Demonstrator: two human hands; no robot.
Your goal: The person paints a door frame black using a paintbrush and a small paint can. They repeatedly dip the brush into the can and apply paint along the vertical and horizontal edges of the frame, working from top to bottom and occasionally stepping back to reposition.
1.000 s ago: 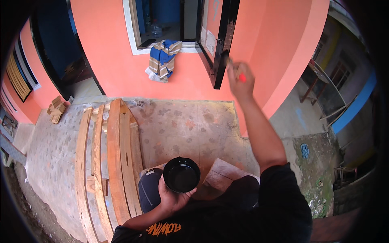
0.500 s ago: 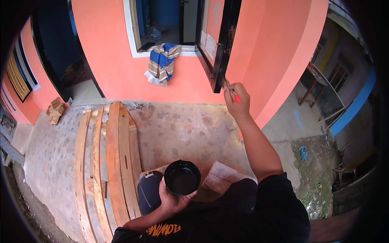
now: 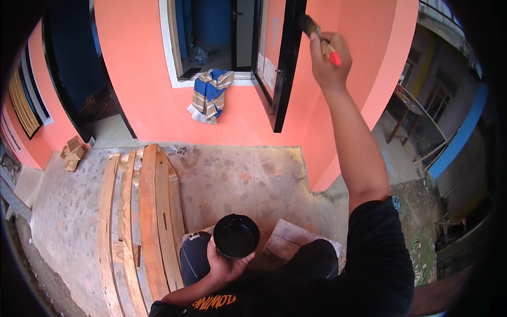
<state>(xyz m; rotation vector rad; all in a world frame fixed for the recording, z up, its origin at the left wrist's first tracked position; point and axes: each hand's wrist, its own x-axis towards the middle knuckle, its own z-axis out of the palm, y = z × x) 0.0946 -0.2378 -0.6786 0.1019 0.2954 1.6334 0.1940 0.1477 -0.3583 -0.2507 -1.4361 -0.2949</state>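
In my right hand (image 3: 332, 62), raised high, is a paintbrush (image 3: 308, 24) with dark bristles and a red-tipped handle. Its bristles are close to the outer edge of the black window frame (image 3: 285, 79), which stands swung out from the wall; I cannot tell whether they touch. Low over my lap, my left hand (image 3: 226, 264) cups a round black bowl (image 3: 236, 236) from below. Dark, shiny liquid, seemingly black paint, lies inside the bowl.
Long wooden beams (image 3: 153, 211) stand on the tiled floor to my left. A striped blue and tan cloth (image 3: 211, 92) hangs over the windowsill of the pink wall (image 3: 142, 68). Torn cardboard (image 3: 73, 153) lies by the doorway. A pale slab (image 3: 290, 238) sits between my knees.
My right hand has moved up with the paintbrush, from the lower corner of the window frame to higher along its edge. The left hand holds the bowl in nearly the same place.
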